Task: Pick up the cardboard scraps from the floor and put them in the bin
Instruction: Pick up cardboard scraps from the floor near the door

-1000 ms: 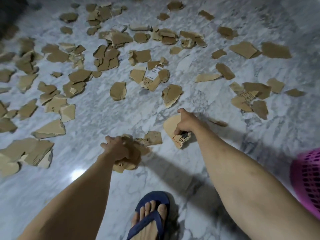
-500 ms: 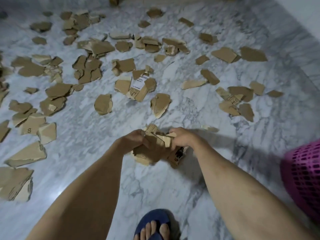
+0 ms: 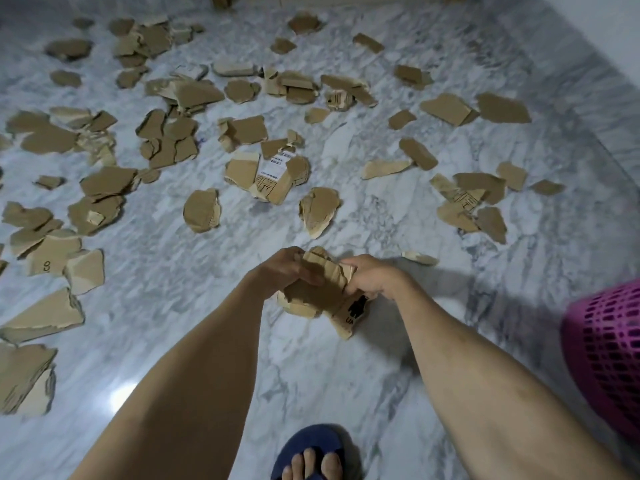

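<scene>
Both hands hold one bunch of brown cardboard scraps (image 3: 320, 294) above the marble floor, in the middle of the view. My left hand (image 3: 284, 270) grips the bunch from the left, and my right hand (image 3: 372, 277) grips it from the right. One piece with black print hangs down from the bunch. The pink perforated bin (image 3: 609, 355) stands at the right edge, partly cut off. Several more cardboard scraps (image 3: 318, 211) lie scattered over the floor ahead and to the left.
The white-grey marble floor (image 3: 346, 368) is bare near my foot in a blue flip-flop (image 3: 311, 452). Large cardboard pieces (image 3: 38, 318) lie at the left edge. A white wall (image 3: 609, 36) rises at the far right.
My hands rose from the floor with their scraps and came together, joining them into one bunch. The view shifted slightly, and the bin shows more at the right.
</scene>
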`<control>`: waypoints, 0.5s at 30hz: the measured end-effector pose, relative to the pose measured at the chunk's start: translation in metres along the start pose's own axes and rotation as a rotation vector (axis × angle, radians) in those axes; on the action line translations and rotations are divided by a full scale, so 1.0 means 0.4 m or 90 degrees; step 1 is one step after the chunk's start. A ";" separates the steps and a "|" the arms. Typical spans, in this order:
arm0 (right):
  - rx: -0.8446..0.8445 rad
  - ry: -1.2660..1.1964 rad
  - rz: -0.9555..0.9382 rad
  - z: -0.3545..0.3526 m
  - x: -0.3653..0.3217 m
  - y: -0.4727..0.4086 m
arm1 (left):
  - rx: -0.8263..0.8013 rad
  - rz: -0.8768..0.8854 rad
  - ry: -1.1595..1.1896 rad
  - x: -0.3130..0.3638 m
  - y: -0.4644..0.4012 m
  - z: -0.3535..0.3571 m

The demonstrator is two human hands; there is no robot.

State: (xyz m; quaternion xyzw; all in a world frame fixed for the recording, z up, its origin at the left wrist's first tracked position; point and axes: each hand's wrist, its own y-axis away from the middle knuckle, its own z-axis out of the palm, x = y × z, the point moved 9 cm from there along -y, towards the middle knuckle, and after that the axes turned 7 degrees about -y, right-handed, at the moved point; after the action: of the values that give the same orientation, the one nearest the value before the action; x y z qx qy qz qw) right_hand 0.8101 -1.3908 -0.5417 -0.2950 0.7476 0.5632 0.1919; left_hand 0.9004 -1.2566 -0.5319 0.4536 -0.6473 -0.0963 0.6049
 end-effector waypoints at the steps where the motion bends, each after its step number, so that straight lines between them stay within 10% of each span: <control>1: 0.016 -0.007 -0.001 -0.021 -0.003 -0.002 | 0.008 0.016 0.011 0.014 -0.010 -0.006; 10: 0.246 -0.040 0.023 -0.345 0.107 0.022 | 0.215 0.043 0.011 0.163 -0.189 -0.118; 15: 0.272 0.105 0.074 -0.361 0.188 0.005 | 0.247 -0.050 -0.275 0.205 -0.269 -0.088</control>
State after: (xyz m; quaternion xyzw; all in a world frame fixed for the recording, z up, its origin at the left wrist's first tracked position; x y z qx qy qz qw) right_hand 0.7588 -1.5455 -0.5448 -0.2491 0.8788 0.3762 0.1553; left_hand 0.9934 -1.3606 -0.5384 0.5544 -0.7497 -0.0883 0.3504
